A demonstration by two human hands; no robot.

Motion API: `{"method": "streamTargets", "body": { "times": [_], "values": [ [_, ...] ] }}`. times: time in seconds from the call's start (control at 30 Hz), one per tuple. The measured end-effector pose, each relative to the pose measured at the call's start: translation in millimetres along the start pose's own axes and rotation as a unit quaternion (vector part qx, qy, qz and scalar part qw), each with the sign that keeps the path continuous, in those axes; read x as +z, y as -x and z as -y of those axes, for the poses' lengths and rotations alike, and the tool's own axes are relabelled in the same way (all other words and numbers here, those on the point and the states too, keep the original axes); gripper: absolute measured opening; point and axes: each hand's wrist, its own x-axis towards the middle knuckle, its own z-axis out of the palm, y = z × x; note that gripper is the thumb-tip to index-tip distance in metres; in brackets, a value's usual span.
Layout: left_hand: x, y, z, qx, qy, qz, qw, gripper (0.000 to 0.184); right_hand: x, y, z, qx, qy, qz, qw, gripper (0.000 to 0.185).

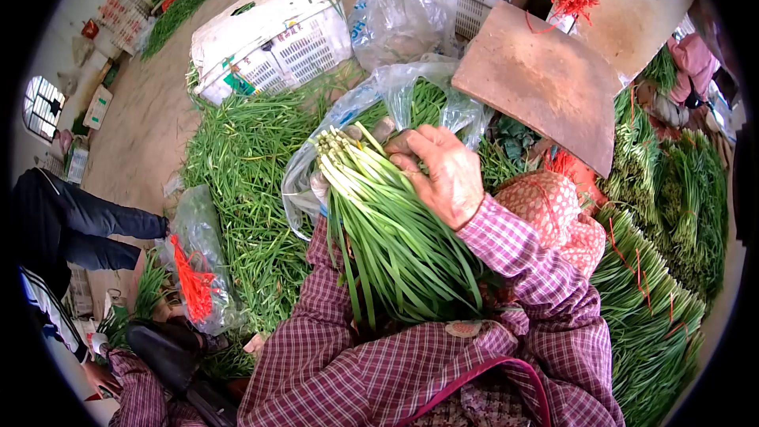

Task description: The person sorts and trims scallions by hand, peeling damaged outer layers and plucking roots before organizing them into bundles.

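A thick bunch of garlic chives (pixel 387 221) lies over my lap, pale cut ends toward the upper left and green leaves trailing toward me. My left hand (pixel 319 183) is closed round it from beneath, near the pale ends. Most of that hand is hidden under the stems; only parts of its fingers show on either side. At the bunch's right edge my right hand (pixel 444 172) has its fingers curled together against the stems, close to the left fingertips. What it pinches, if anything, is too small to make out.
Loose chives (pixel 245 166) cover the floor ahead and left. A clear plastic bag (pixel 296 170) lies before me. Red ties (pixel 194 281) rest at left, near a person's leg (pixel 111 225). Tied chive bundles (pixel 640 285) are stacked right, below a brown board (pixel 545 71). White crates (pixel 285 55) stand beyond.
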Motion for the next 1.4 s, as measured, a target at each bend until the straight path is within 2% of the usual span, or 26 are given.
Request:
{"method": "streamTargets", "body": {
  "times": [0.07,0.2,0.27,0.5,0.57,0.6,0.63,0.7,0.77,0.8,0.83,0.9,0.97,1.03,1.1,1.13,1.2,1.27,1.3,1.37,1.4],
  "values": [
    [0,-7,2,-0.007,0.009,0.021,1.000,0.072,-11,-9,1,-0.006,0.016,-0.002,1.000,0.009],
    [0,-24,9,-0.025,0.035,0.066,0.997,0.073,-20,-31,11,-0.030,-0.039,-0.018,0.999,0.011],
    [1,-30,10,-0.031,0.043,0.081,0.995,0.074,-20,-37,17,-0.018,-0.026,0.037,0.999,0.012],
    [3,-33,10,-0.042,0.056,0.107,0.992,0.076,-17,-45,7,-0.062,0.018,0.034,0.997,0.016],
    [2,-33,11,-0.043,0.061,0.114,0.991,0.077,-19,-51,3,-0.038,-0.079,0.013,0.996,0.018],
    [2,-31,13,-0.044,0.062,0.120,0.990,0.077,-28,-57,3,-0.009,-0.074,0.032,0.997,0.023],
    [2,-30,13,-0.045,0.064,0.124,0.989,0.077,-30,-61,-2,0.054,-0.151,0.038,0.986,0.026],
    [2,-27,14,-0.046,0.067,0.128,0.988,0.078,-40,-70,-11,0.081,-0.237,-0.034,0.967,0.030],
    [3,-25,14,-0.045,0.070,0.121,0.989,0.079,-60,-79,-19,0.145,-0.257,-0.087,0.952,0.032],
    [4,-24,13,-0.045,0.069,0.110,0.991,0.079,-73,-81,-26,0.150,-0.141,-0.064,0.977,0.033],
    [4,-22,13,-0.038,0.067,0.092,0.993,0.079,-66,-81,-65,0.077,-0.051,-0.050,0.994,0.047],
    [0,-22,10,-0.043,0.045,0.046,0.997,0.081,-52,-60,-83,0.096,0.213,0.019,0.972,0.079],
    [12,-19,2,-0.094,0.046,-0.004,0.995,0.068,-40,-32,-61,0.099,0.061,0.086,0.989,0.105],
    [10,-13,-4,-0.094,-0.062,-0.122,0.986,0.069,-30,-11,-30,0.131,-0.024,0.197,0.971,0.114],
    [24,-18,0,-0.080,-0.147,-0.163,0.972,0.070,-27,-8,-9,0.192,-0.080,0.326,0.922,0.111],
    [21,-20,-1,-0.097,-0.152,-0.157,0.971,0.071,-14,0,-14,0.146,-0.158,0.256,0.943,0.105],
    [27,-24,0,-0.114,-0.157,-0.152,0.969,0.073,-7,0,-27,0.168,-0.157,0.276,0.933,0.102],
    [53,-33,7,-0.040,-0.177,-0.101,0.978,0.076,0,2,-33,0.183,-0.150,0.287,0.928,0.097],
    [56,-33,6,-0.041,-0.178,-0.102,0.978,0.076,1,2,-35,0.183,-0.151,0.287,0.928,0.097],
    [58,-29,1,-0.108,-0.139,-0.105,0.979,0.074,2,1,-40,0.204,-0.181,0.378,0.885,0.096],
    [54,-31,-5,-0.146,-0.212,-0.103,0.961,0.070,-13,-8,-24,0.184,-0.179,0.393,0.883,0.097]
  ]
}}
